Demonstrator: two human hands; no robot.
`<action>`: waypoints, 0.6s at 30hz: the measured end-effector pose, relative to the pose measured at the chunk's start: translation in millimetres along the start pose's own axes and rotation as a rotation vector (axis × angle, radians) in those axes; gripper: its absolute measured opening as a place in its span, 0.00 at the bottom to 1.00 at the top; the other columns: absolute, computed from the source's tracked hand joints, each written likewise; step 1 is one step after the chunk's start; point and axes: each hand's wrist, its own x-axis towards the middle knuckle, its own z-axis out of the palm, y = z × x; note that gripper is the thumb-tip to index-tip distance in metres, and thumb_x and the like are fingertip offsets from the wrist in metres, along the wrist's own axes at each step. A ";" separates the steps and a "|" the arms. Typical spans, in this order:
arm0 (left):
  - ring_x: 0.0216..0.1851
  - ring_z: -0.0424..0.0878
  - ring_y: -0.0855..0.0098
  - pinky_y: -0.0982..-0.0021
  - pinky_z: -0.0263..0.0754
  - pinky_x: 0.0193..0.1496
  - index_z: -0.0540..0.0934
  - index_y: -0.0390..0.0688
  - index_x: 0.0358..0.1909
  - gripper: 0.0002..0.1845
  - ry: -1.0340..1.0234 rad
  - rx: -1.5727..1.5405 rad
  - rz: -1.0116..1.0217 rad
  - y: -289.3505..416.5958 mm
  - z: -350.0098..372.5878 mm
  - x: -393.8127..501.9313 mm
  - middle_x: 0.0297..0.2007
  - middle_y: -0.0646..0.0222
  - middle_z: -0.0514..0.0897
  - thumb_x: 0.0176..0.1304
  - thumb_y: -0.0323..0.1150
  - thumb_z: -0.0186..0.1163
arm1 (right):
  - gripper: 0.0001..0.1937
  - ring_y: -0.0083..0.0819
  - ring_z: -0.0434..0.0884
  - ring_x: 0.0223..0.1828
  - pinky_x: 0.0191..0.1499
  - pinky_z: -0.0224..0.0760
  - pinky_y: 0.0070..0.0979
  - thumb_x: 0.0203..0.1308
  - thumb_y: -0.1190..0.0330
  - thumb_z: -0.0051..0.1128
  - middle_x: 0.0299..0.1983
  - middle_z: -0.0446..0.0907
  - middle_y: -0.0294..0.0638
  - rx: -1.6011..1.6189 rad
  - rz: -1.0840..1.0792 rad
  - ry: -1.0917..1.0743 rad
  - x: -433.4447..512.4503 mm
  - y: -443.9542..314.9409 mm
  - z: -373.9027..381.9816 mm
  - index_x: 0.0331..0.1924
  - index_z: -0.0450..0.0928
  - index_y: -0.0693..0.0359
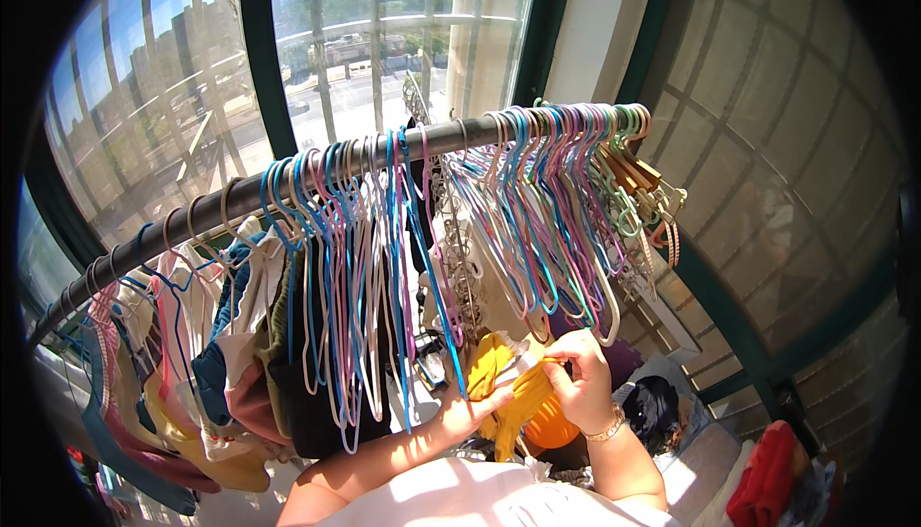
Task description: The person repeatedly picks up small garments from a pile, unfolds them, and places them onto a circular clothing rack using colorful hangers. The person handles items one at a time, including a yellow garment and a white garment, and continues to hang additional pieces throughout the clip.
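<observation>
A yellow and white garment point(529, 390) is bunched between my two hands below the clothes rail. My right hand point(579, 376), with a bracelet at the wrist, pinches its yellow fabric between thumb and fingers. My left hand point(468, 408) holds the near left side of the cloth, its thumb lying across the fabric. Part of that hand is hidden by the cloth and a blue hanger point(440, 300) that hangs just above it. Under the garment, a round orange object point(552, 423) is partly covered.
A dark metal rail point(446, 136) crosses the view, carrying many coated wire hangers point(550, 239) and, at left, hung clothes point(209, 383). Clip hangers point(640, 189) crowd its right end. Barred windows point(388, 45) stand behind. Dark cloth point(651, 412) and folded red cloth point(766, 469) lie at right.
</observation>
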 end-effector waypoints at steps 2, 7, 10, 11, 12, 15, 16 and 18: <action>0.59 0.77 0.71 0.69 0.71 0.63 0.69 0.36 0.64 0.27 0.053 0.086 -0.024 -0.3 1.3 0.7 0.57 0.64 0.79 0.66 0.28 0.65 | 0.11 0.24 0.81 0.36 0.38 0.74 0.19 0.60 0.79 0.64 0.36 0.79 0.39 0.208 0.140 -0.027 0.3 -0.4 1.9 0.45 0.77 0.63; 0.56 0.79 0.71 0.70 0.74 0.60 0.71 0.37 0.63 0.25 0.145 0.132 -0.118 -4.2 -2.6 1.0 0.56 0.65 0.81 0.65 0.27 0.65 | 0.11 0.24 0.83 0.33 0.40 0.77 0.21 0.63 0.76 0.63 0.34 0.84 0.39 0.081 0.217 0.032 1.4 6.2 -6.0 0.48 0.77 0.64; 0.59 0.78 0.70 0.69 0.72 0.62 0.69 0.39 0.66 0.26 0.089 0.116 0.030 -8.5 -0.3 -0.9 0.58 0.65 0.80 0.68 0.26 0.62 | 0.15 0.26 0.84 0.36 0.44 0.79 0.23 0.61 0.75 0.65 0.37 0.83 0.40 0.178 0.267 -0.105 -0.3 6.6 -7.4 0.52 0.76 0.64; 0.59 0.78 0.70 0.69 0.72 0.62 0.69 0.39 0.66 0.26 0.113 0.204 0.089 -9.7 1.2 -0.8 0.58 0.64 0.80 0.67 0.27 0.63 | 0.17 0.26 0.82 0.34 0.42 0.77 0.22 0.62 0.68 0.67 0.36 0.81 0.39 0.232 0.231 -0.105 -1.0 5.4 -4.1 0.52 0.76 0.63; 0.59 0.78 0.70 0.69 0.72 0.62 0.69 0.39 0.66 0.27 0.135 0.289 0.149 -10.9 3.1 0.0 0.58 0.64 0.80 0.67 0.29 0.63 | 0.19 0.25 0.81 0.32 0.39 0.76 0.22 0.61 0.63 0.68 0.35 0.79 0.38 0.119 0.165 -0.047 -2.9 2.9 -1.2 0.50 0.75 0.63; 0.59 0.77 0.69 0.68 0.73 0.61 0.68 0.39 0.65 0.29 0.097 0.411 0.179 -13.3 7.4 3.2 0.57 0.63 0.80 0.63 0.26 0.66 | 0.24 0.22 0.75 0.25 0.30 0.72 0.21 0.56 0.51 0.72 0.27 0.73 0.34 0.144 0.172 0.020 -7.8 -6.8 8.8 0.42 0.74 0.62; 0.59 0.77 0.69 0.67 0.73 0.61 0.68 0.40 0.65 0.29 0.025 0.282 0.112 -14.0 8.6 4.9 0.56 0.63 0.80 0.63 0.27 0.66 | 0.23 0.22 0.76 0.25 0.30 0.72 0.21 0.56 0.52 0.72 0.27 0.74 0.34 0.026 0.113 -0.074 -7.4 -9.0 12.4 0.41 0.74 0.63; 0.58 0.78 0.69 0.66 0.72 0.61 0.70 0.40 0.63 0.28 -0.056 0.230 0.022 -14.3 9.3 6.6 0.55 0.65 0.80 0.62 0.29 0.68 | 0.17 0.18 0.77 0.34 0.39 0.74 0.19 0.59 0.65 0.71 0.33 0.74 0.33 -0.154 0.070 -0.316 -5.6 -11.4 16.0 0.43 0.73 0.64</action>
